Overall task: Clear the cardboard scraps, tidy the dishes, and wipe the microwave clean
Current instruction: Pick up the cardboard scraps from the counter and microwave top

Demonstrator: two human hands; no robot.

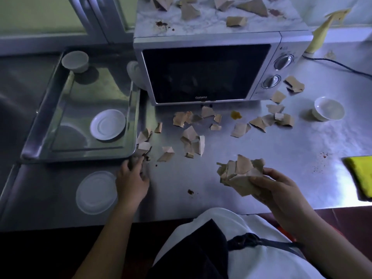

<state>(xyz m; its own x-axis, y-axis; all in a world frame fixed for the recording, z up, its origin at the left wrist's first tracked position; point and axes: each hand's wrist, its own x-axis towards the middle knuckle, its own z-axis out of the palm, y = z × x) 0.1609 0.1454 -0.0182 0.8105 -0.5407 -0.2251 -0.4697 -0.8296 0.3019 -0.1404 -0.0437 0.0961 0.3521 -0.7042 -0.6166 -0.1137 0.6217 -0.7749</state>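
Several torn cardboard scraps [192,135] lie scattered on the steel counter in front of the silver microwave [205,71]. More scraps [189,12] litter the microwave's stained top. My right hand [275,188] grips a bunch of gathered scraps [239,174] above the counter. My left hand [133,178] reaches to a scrap [144,147] at the tray's front right corner, fingers curled around a dark piece there. A white saucer [107,124] and a cup [75,61] sit in the metal tray [80,156]. A white bowl [328,108] stands right of the microwave.
A white plate [96,192] lies on the counter left of my left hand. A yellow cloth [360,174] sits at the right edge. Brown and orange spills [236,114] mark the counter. A black cable [338,64] runs behind the microwave. Another white cup [133,70] stands beside the microwave's left wall.
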